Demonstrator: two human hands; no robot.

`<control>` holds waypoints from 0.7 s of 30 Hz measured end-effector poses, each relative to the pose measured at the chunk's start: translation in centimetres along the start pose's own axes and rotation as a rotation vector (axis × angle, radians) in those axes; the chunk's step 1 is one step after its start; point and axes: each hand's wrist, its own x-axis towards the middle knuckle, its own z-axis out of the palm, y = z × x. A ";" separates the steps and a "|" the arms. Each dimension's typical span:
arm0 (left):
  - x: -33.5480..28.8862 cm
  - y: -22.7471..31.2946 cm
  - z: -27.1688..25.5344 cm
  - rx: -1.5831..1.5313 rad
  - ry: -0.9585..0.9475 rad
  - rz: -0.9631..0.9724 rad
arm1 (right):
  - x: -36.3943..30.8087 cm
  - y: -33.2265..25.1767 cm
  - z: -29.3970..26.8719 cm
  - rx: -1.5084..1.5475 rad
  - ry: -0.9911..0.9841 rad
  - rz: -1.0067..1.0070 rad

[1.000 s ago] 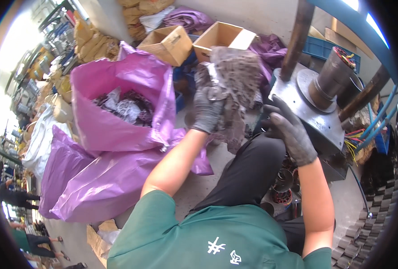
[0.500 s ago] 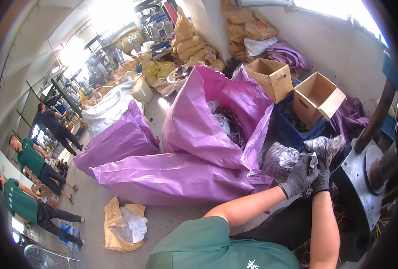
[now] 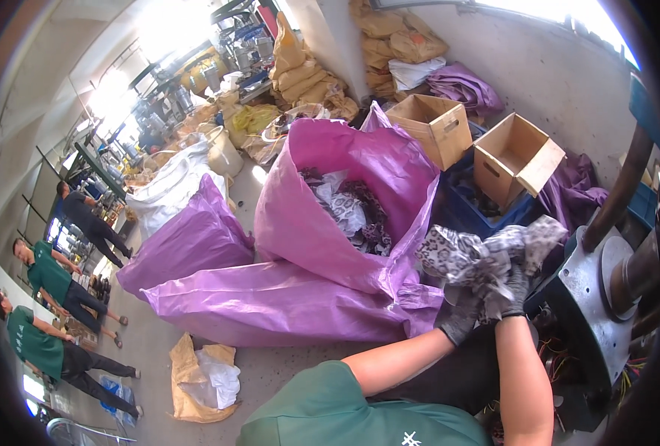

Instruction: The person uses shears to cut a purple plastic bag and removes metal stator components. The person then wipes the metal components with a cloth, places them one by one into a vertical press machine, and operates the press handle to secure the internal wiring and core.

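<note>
Head view, cloth: grey, black-spotted fabric (image 3: 475, 256), bunched right of the open purple plastic sack (image 3: 300, 238)
Left hand (image 3: 460, 316): apparently gripping lower folds, fingers partly hidden
Right hand (image 3: 517, 288): gripping too; open a second ago, making handling two-handed

Left grip (image 3: 459, 318) and right grip (image 3: 518, 291) (both dark-gloved) close together; bare forearms (image 3: 524, 379) outstretched

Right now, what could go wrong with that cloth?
1. Snag: the loose end of the leopard-print cloth spreads toward the steel plate and could catch on its edge.
2. Drop: the cloth is bunched at the right hand with loose folds fanned out, so it might slip.
3. Tangle: coloured wires beside the right forearm may hook trailing fabric.
</note>
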 end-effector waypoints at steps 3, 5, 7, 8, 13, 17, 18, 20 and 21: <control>-0.4 0.9 4.5 0.996 -0.141 0.149 | -3.3 -0.7 0.5 -0.227 -0.084 0.047; 0.7 1.4 2.4 1.398 -0.228 0.299 | -3.0 0.6 2.2 -0.301 -0.174 0.098; 1.9 2.5 5.6 1.175 -0.254 0.013 | -1.2 -0.9 -0.2 -0.303 -0.039 0.247; 2.3 3.4 8.2 1.206 -0.288 -0.028 | -1.2 -2.3 -1.5 -0.296 0.027 0.282; 6.1 12.5 12.9 1.668 -0.467 0.461 | -10.0 -2.9 9.4 0.048 -0.268 0.310; 10.4 16.1 13.7 1.782 -0.483 1.055 | -11.5 -1.7 12.4 0.022 -0.361 0.184; 11.5 17.5 12.2 1.802 -0.523 0.774 | -11.0 -0.9 12.5 0.072 -0.419 0.227; 14.5 21.6 8.5 1.802 -0.562 0.492 | -11.2 -0.2 14.1 0.018 -0.438 0.301; 16.7 24.6 6.5 2.078 -0.507 0.567 | -11.9 -0.1 15.2 -0.084 -0.406 0.336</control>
